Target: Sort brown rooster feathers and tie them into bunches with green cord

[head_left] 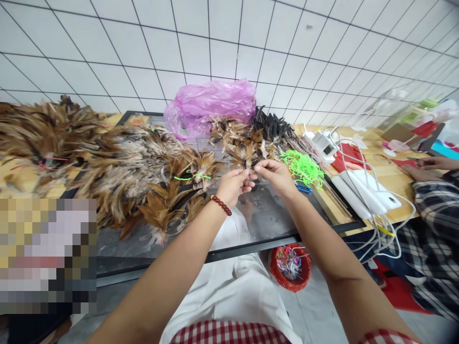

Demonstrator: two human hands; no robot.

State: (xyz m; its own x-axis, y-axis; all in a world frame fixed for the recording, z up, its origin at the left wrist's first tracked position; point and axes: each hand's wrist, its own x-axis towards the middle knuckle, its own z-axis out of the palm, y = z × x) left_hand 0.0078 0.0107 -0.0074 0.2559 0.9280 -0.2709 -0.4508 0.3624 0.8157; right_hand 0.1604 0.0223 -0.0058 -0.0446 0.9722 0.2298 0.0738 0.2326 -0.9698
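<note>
My left hand [234, 185], with a red bead bracelet on its wrist, and my right hand [275, 174] meet over the glass table top [265, 220]. Both have their fingers pinched together on a small bunch of brown feathers [247, 160]. The bunch sits at the near edge of a loose feather heap [247, 141]. A pile of bright green ties [303, 167] lies just to the right of my right hand. Large bundles of brown feathers [143, 177] are spread out to the left.
A pink plastic bag [211, 105] lies against the tiled wall. White chargers and cables [362, 188] lie on the wooden table at right. Another person's hand and plaid sleeve [430, 191] are at the far right. A red basket [290, 267] stands on the floor.
</note>
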